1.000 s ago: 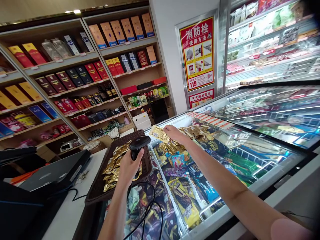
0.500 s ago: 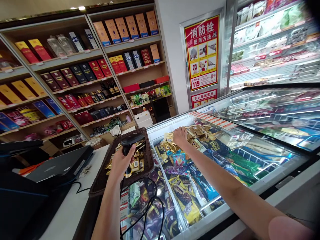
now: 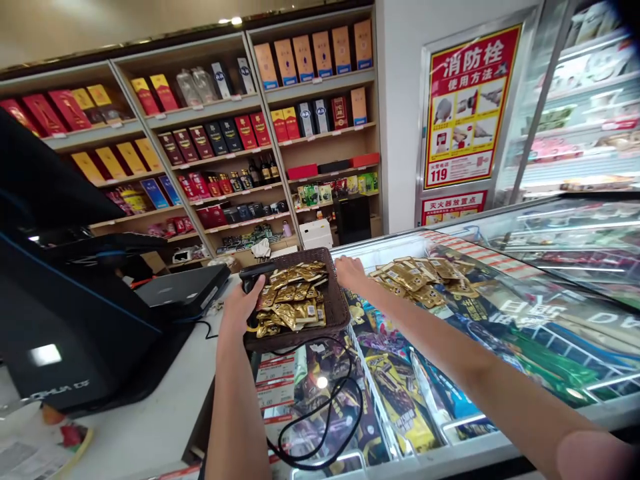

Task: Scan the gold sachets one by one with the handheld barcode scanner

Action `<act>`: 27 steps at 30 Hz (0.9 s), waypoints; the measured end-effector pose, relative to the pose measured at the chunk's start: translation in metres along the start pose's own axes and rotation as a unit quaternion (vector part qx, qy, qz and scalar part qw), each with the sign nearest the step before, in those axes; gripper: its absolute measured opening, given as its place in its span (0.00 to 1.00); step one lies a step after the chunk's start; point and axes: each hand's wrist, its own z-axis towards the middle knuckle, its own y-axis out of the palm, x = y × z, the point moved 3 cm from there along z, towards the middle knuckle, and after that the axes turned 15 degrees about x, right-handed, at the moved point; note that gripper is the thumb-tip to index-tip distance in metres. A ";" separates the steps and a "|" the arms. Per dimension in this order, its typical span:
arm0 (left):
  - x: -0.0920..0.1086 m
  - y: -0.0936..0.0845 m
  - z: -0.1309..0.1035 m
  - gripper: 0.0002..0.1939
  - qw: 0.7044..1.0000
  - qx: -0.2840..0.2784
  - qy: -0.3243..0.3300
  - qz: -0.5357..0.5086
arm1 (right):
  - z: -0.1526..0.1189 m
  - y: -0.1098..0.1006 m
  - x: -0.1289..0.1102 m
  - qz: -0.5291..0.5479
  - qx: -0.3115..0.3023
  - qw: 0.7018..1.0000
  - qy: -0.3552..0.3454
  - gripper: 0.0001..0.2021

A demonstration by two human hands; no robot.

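My left hand is wrapped round the handle of a black scanner at the left side of a brown woven basket. Gold packets lie in rows in the basket. My right hand is closed at the basket's right rim; what it holds, if anything, is hidden. To its right, more gold packets are heaped on the glass top of the freezer. The scanner's black cable loops over the freezer glass below the basket.
Left of the basket, a white counter bears a dark monitor and a flat black device. Shelves of boxes stand behind. The freezer reaches far right, with colourful packs under its glass.
My right hand has moved left from the gold packets on the freezer to the basket rim. My left hand and the scanner have shifted to the basket's left edge. The view has turned left.
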 end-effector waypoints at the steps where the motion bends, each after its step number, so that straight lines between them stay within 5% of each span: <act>1: -0.001 -0.002 0.001 0.27 1.000 -0.002 0.001 -0.010 | 0.007 0.006 -0.015 0.014 -0.005 1.000 -0.016 0.13; 6: 0.005 -0.006 -0.006 0.28 0.999 -0.016 0.021 -0.037 | 0.030 0.043 -0.068 0.038 -0.027 0.996 -0.079 0.19; 9: 0.010 -0.006 -0.011 0.27 0.998 -0.022 0.022 -0.047 | 0.032 0.058 -0.083 0.022 -0.026 0.993 -0.114 0.12; 14: 0.014 -0.005 -0.014 0.27 0.998 -0.019 0.016 -0.051 | 0.025 0.049 -0.083 -0.009 -0.022 0.985 -0.171 0.14; 19: 0.017 -0.002 -0.013 0.28 0.999 -0.012 0.028 -0.043 | 0.008 0.000 -0.043 -0.032 0.071 0.983 -0.168 0.16; 27: 0.047 0.012 -0.035 0.28 0.996 -0.054 0.061 -0.038 | -0.025 -0.051 0.080 0.104 0.189 0.973 -0.081 0.13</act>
